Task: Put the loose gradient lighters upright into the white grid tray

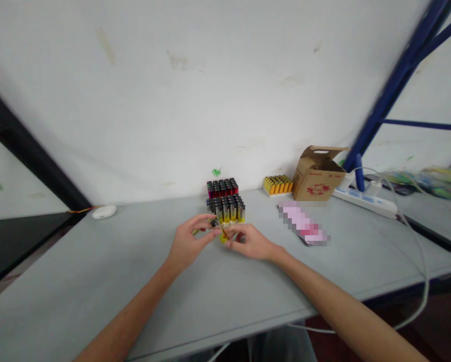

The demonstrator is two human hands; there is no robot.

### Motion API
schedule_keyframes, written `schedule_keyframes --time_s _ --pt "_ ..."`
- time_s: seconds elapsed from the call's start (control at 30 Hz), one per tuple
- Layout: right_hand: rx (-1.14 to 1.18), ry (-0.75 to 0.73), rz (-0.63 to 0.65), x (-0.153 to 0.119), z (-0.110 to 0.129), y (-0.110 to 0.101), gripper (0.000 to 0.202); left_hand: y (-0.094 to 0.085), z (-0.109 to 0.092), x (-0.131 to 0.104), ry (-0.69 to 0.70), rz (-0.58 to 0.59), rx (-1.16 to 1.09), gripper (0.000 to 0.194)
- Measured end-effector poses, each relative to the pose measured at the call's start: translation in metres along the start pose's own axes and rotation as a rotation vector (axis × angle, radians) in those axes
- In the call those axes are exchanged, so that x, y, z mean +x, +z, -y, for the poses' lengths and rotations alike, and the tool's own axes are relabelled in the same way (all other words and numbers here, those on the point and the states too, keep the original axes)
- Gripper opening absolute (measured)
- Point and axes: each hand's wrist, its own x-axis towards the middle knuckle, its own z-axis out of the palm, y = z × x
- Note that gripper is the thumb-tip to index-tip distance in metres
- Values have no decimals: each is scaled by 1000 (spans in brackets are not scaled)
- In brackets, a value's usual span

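Observation:
My left hand (190,241) is closed, its thumb and fingers curved around what looks like a lighter; a dark tip (214,222) and a bit of yellow show between the fingers. Close against it, my right hand (253,242) pinches a slim yellow lighter (224,231), tilted, with its lower end partly covered by the fingers. Just behind both hands stands a block of upright lighters (231,210) with black tops and clear-and-yellow bodies. Another block of lighters (222,188), red and purple with black tops, is behind that one, near the wall.
To the right are a tray of yellow cylinders (278,185), an open cardboard box (318,176) and a white power strip (366,201). A blurred pink-screened phone-like object (303,222) lies nearer. A white oval device (104,211) sits far left. A white cable (425,271) hangs over the table's right side.

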Motion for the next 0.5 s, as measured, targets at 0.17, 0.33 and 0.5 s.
schedule_keyframes --time_s 0.17,0.33,0.5 --pt "77 -23 -4 3 -2 8 19 2 -6 -4 68 1 53 38" --pt "34 -29 -85 3 1 10 17 2 -11 -9 127 -21 124 41" --pt "144 19 -152 3 1 9 22 0 -10 -7 201 -95 168 40"
